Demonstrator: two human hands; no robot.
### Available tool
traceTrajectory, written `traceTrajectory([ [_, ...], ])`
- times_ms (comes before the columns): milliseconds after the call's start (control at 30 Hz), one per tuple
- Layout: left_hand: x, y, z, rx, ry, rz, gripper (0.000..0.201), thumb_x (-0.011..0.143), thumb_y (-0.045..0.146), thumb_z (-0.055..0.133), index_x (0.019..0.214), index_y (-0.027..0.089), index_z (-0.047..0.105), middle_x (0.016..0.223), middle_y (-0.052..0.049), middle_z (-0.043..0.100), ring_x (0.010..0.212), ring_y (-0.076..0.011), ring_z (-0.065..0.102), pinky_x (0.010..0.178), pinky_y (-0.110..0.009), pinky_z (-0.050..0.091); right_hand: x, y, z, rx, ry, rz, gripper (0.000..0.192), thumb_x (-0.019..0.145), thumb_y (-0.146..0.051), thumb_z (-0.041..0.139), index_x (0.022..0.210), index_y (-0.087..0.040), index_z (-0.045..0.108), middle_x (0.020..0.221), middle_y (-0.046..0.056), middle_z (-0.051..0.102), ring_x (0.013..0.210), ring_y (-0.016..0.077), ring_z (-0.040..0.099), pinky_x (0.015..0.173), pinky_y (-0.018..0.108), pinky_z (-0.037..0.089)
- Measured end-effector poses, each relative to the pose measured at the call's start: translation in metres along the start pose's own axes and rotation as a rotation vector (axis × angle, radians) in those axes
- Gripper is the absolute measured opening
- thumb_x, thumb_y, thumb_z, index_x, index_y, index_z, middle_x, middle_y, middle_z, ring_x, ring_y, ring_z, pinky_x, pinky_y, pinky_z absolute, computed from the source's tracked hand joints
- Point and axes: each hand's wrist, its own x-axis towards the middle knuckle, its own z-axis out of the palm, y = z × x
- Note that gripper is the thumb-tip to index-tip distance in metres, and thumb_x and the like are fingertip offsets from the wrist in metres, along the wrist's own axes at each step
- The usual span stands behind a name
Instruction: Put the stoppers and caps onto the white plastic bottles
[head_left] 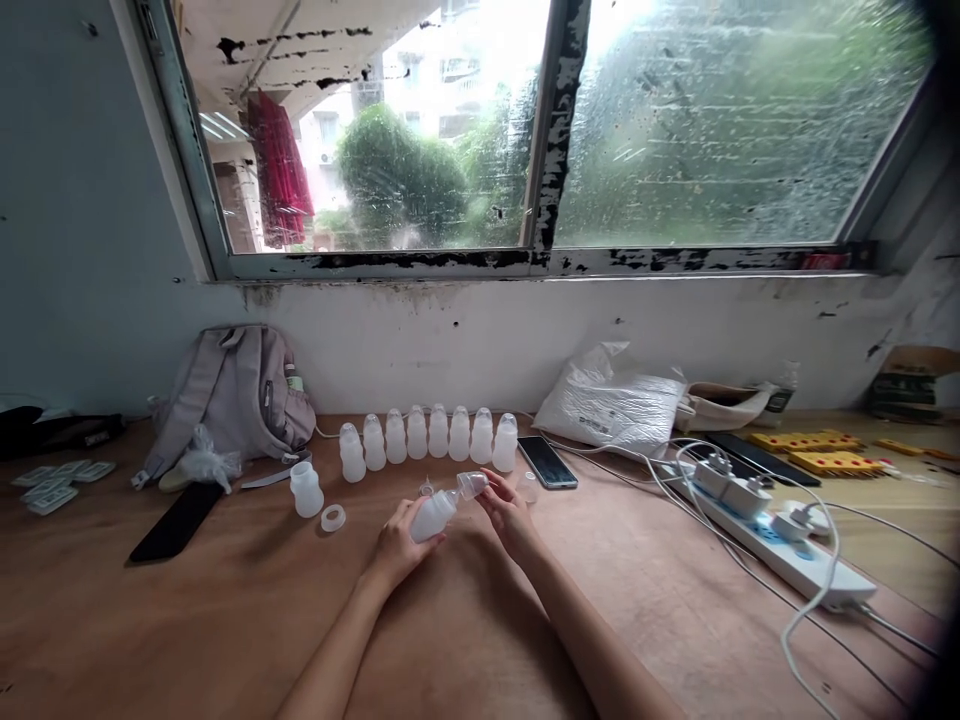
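Gripping the bottle (433, 516) in your left hand (397, 548), right hand (508, 514) pinching its cap (472, 485) — row of bottles (428, 437) just beyond, phone (547, 461) far-right.

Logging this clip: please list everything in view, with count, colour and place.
capped bottles: eight, white, row by the wall
open bottle: one, white, left of the row
ring: one, white, beside the open bottle
held bottle: one, white, tilted
clear cap: one, at the held bottle's top
backpack: one, grey, back left
phone: one, dark, right of the row
plastic bag: one, white, back right
power strip: one, white, right
left hand: holds the bottle
right hand: fingers on the cap
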Motion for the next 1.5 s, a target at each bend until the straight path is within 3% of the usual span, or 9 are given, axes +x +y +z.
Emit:
traceTrajectory([
  [333, -0.004, 0.003, 0.005, 0.162, 0.057, 0.084, 0.05, 0.072, 0.037, 0.056, 0.118, 0.023, 0.044, 0.099, -0.005, 0.056, 0.09, -0.0214, 0.055, 0.076, -0.031, 0.046, -0.013, -0.01, 0.011, -0.012, -0.177, 0.069, 0.036, 0.061, -0.033, 0.07, 0.093, -0.021, 0.062, 0.093, 0.004, 0.063, 0.09, 0.0186, 0.056, 0.086, 0.034, 0.041],
  [533, -0.004, 0.006, 0.007, 0.22, 0.054, 0.105, 0.051, 0.071, 0.036, 0.057, 0.118, 0.023, 0.044, 0.097, -0.006, 0.056, 0.09, -0.0222, 0.055, 0.077, -0.032, 0.045, -0.021, -0.01, 0.018, -0.049, -0.168, 0.079, 0.034, 0.064, -0.041, 0.066, 0.092, -0.023, 0.058, 0.09, 0.003, 0.063, 0.082, 0.0171, 0.058, 0.076, 0.035, 0.046],
  [1133, -0.002, 0.001, 0.016, 0.273, 0.087, 0.113, 0.048, 0.072, 0.037, 0.055, 0.115, 0.018, 0.045, 0.098, -0.009, 0.055, 0.092, -0.0232, 0.054, 0.082, -0.033, 0.044, -0.02, 0.008, 0.018, 0.014, -0.176, 0.072, 0.028, 0.069, -0.039, 0.062, 0.092, -0.025, 0.054, 0.091, 0.001, 0.059, 0.084, 0.014, 0.055, 0.075, 0.033, 0.048],
  [1367, 0.001, 0.005, 0.019, 0.24, 0.092, 0.041, 0.046, 0.076, 0.043, 0.05, 0.115, 0.02, 0.045, 0.1, -0.008, 0.055, 0.095, -0.0231, 0.053, 0.082, -0.034, 0.043, -0.028, 0.015, 0.021, 0.036, -0.173, 0.122, 0.051, 0.07, -0.04, 0.061, 0.117, -0.03, 0.043, 0.086, 0.0, 0.057, 0.072, 0.013, 0.059, 0.071, 0.035, 0.051],
  [1500, -0.004, 0.008, 0.018, 0.186, 0.077, -0.014, 0.042, 0.081, 0.041, 0.041, 0.118, 0.02, 0.039, 0.112, -0.009, 0.053, 0.1, -0.0207, 0.052, 0.083, -0.032, 0.042, -0.029, 0.019, 0.023, 0.015, -0.163, 0.146, 0.062, 0.07, -0.039, 0.061, 0.125, -0.033, 0.033, 0.095, 0.002, 0.057, 0.071, 0.0142, 0.062, 0.067, 0.032, 0.053],
])
